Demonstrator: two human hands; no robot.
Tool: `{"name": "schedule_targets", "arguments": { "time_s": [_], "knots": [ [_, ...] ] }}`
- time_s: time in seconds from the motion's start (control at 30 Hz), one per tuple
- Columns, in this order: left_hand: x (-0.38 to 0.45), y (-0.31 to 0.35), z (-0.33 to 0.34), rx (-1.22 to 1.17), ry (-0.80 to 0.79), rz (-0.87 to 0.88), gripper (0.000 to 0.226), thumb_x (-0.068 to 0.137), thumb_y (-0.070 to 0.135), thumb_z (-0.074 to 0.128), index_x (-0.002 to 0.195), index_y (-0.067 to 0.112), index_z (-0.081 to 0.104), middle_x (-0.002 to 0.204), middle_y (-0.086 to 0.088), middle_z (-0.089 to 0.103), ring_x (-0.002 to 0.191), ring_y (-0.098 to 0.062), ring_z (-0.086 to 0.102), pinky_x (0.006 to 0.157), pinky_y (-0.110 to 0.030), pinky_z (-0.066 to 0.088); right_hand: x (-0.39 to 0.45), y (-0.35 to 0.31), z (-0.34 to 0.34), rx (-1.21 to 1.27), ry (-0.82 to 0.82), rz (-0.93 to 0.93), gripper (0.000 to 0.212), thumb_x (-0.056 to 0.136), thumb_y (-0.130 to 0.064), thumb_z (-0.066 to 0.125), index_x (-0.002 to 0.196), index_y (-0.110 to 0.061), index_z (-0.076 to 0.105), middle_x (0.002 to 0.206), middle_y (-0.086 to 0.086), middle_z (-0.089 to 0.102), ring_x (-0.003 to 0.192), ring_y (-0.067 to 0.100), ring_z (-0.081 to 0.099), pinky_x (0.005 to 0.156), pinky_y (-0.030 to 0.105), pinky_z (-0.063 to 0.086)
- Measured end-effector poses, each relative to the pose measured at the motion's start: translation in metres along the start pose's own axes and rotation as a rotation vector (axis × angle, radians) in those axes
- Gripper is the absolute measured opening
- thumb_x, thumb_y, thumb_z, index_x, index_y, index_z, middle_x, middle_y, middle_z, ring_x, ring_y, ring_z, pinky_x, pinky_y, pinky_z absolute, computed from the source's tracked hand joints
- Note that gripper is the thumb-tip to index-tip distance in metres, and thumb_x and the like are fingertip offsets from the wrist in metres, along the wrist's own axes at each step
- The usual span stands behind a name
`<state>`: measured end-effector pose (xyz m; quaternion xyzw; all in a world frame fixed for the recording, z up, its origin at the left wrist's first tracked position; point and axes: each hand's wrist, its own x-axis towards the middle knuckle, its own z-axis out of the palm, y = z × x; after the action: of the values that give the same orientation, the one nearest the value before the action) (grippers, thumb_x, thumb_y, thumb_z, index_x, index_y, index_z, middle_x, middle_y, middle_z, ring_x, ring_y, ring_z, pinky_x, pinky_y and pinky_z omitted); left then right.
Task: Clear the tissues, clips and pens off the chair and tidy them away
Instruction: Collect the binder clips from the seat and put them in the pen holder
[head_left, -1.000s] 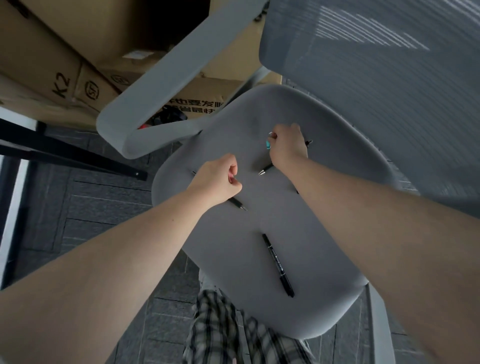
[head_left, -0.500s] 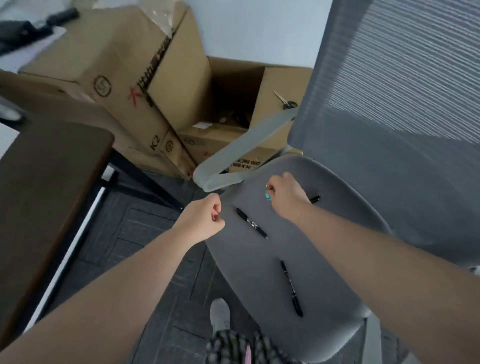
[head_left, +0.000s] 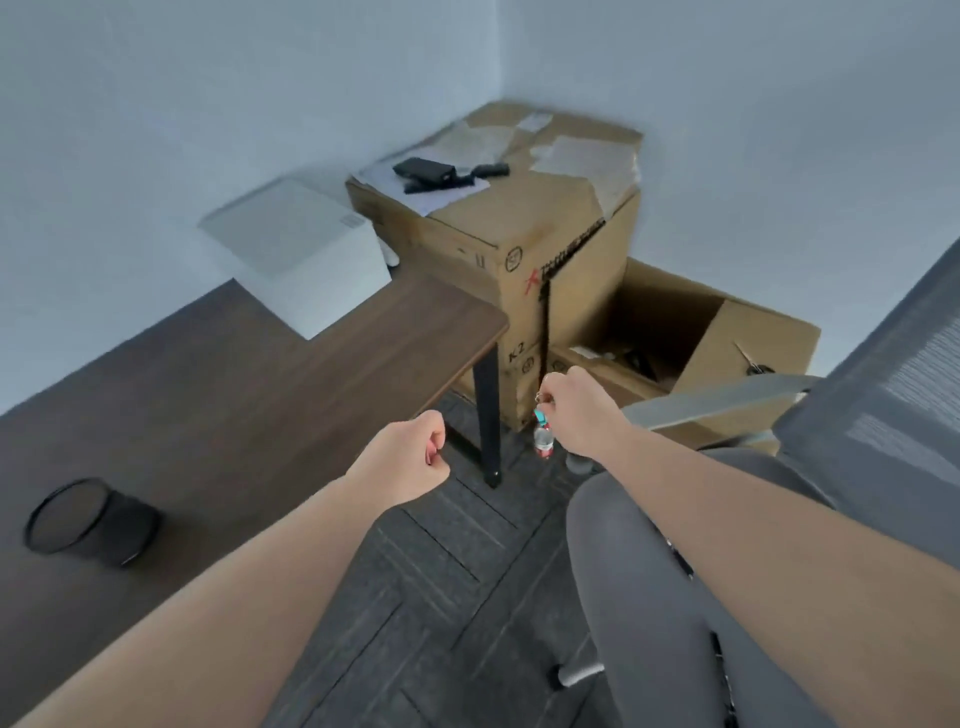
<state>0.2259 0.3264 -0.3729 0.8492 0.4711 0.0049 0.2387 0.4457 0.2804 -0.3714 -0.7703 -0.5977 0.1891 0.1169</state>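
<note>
My left hand (head_left: 402, 460) is a closed fist over the floor at the desk's corner, with a small red clip (head_left: 430, 453) showing between its fingers. Further right, my right hand (head_left: 576, 410) pinches a teal binder clip (head_left: 541, 415) by its wire loop, and the clip hangs down. The grey chair seat (head_left: 639, 613) lies below my right forearm. A dark pen (head_left: 677, 557) peeks out along the arm's edge; the rest of the seat's contents are hidden by the arm.
A dark wooden desk (head_left: 218, 405) fills the left, bearing a black mesh pen cup (head_left: 91, 519) on its side and a white box (head_left: 301, 254). Cardboard boxes (head_left: 545, 244) stand in the corner. A small bottle (head_left: 544, 445) stands on the floor by the desk leg (head_left: 487, 415).
Both hands lifted off the chair seat and swung left toward the desk, still closed on their clips. My view turned from the seat to the desk and corner boxes.
</note>
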Motion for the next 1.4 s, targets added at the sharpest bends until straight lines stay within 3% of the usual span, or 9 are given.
{"name": "schedule_targets", "arguments": {
  "time_s": [0.1, 0.37, 0.47, 0.57, 0.83, 1.03, 1.13, 1.4],
  "knots": [
    [-0.040, -0.059, -0.033, -0.029, 0.075, -0.079, 0.011, 0.082, 0.011, 0.055, 0.085, 0.016, 0.045, 0.064, 0.010, 0.049, 0.058, -0.008, 0.044, 0.054, -0.018, 0.035, 0.004, -0.080, 0.016, -0.003, -0.009, -0.094, 0.016, 0.096, -0.019, 0.053, 0.108, -0.009, 0.058, 0.104, 0.012, 0.054, 0.082, 0.021, 0.057, 0.074, 0.030, 0.050],
    [-0.135, -0.190, -0.107, -0.115, 0.206, -0.231, 0.010, 0.078, 0.010, 0.052, 0.086, 0.015, 0.048, 0.065, 0.009, 0.052, 0.066, -0.019, 0.049, 0.062, -0.027, 0.042, 0.009, -0.271, 0.068, -0.026, -0.070, -0.334, 0.021, 0.096, -0.018, 0.054, 0.114, -0.008, 0.057, 0.112, 0.013, 0.054, 0.082, 0.018, 0.050, 0.077, 0.022, 0.043],
    [-0.159, -0.232, -0.127, -0.110, 0.256, -0.322, 0.009, 0.079, 0.012, 0.054, 0.085, 0.016, 0.048, 0.069, 0.010, 0.054, 0.068, -0.018, 0.051, 0.059, -0.025, 0.041, 0.012, -0.329, 0.089, -0.022, -0.103, -0.399, 0.021, 0.096, -0.018, 0.053, 0.113, -0.007, 0.058, 0.112, 0.014, 0.054, 0.089, 0.023, 0.057, 0.082, 0.027, 0.048],
    [-0.172, -0.265, -0.137, -0.193, 0.305, -0.443, 0.009, 0.078, 0.012, 0.054, 0.085, 0.016, 0.049, 0.071, 0.007, 0.055, 0.064, -0.019, 0.053, 0.063, -0.034, 0.050, 0.014, -0.371, 0.110, -0.009, -0.138, -0.462, 0.020, 0.096, -0.018, 0.053, 0.112, -0.007, 0.058, 0.112, 0.014, 0.054, 0.096, 0.027, 0.060, 0.086, 0.032, 0.052],
    [-0.165, -0.315, -0.133, -0.361, 0.333, -0.662, 0.011, 0.076, 0.011, 0.053, 0.086, 0.013, 0.050, 0.076, -0.003, 0.060, 0.049, -0.023, 0.057, 0.053, -0.032, 0.052, 0.051, -0.438, 0.167, -0.029, -0.289, -0.613, 0.021, 0.095, -0.017, 0.054, 0.113, -0.008, 0.060, 0.112, 0.014, 0.054, 0.093, 0.027, 0.059, 0.085, 0.037, 0.053],
    [-0.145, -0.335, -0.125, -0.349, 0.331, -0.741, 0.010, 0.074, 0.011, 0.052, 0.083, 0.015, 0.048, 0.084, -0.008, 0.063, 0.057, -0.026, 0.057, 0.060, -0.037, 0.052, 0.082, -0.467, 0.192, -0.050, -0.404, -0.664, 0.022, 0.095, -0.018, 0.054, 0.114, -0.008, 0.059, 0.114, 0.015, 0.053, 0.094, 0.029, 0.058, 0.081, 0.036, 0.049],
    [-0.133, -0.343, -0.123, -0.373, 0.334, -0.784, 0.009, 0.076, 0.011, 0.051, 0.082, 0.013, 0.045, 0.078, -0.009, 0.059, 0.063, -0.029, 0.056, 0.064, -0.042, 0.053, 0.090, -0.472, 0.206, -0.078, -0.440, -0.661, 0.018, 0.093, -0.016, 0.056, 0.109, -0.008, 0.060, 0.112, 0.014, 0.056, 0.085, 0.025, 0.055, 0.076, 0.036, 0.050],
    [-0.127, -0.356, -0.115, -0.331, 0.249, -0.805, 0.010, 0.080, 0.011, 0.049, 0.084, 0.013, 0.039, 0.067, -0.002, 0.050, 0.066, -0.029, 0.053, 0.059, -0.035, 0.044, 0.092, -0.485, 0.221, -0.102, -0.500, -0.606, 0.021, 0.091, -0.014, 0.057, 0.109, -0.005, 0.060, 0.113, 0.016, 0.061, 0.098, 0.031, 0.060, 0.079, 0.038, 0.050]
  ]
}}
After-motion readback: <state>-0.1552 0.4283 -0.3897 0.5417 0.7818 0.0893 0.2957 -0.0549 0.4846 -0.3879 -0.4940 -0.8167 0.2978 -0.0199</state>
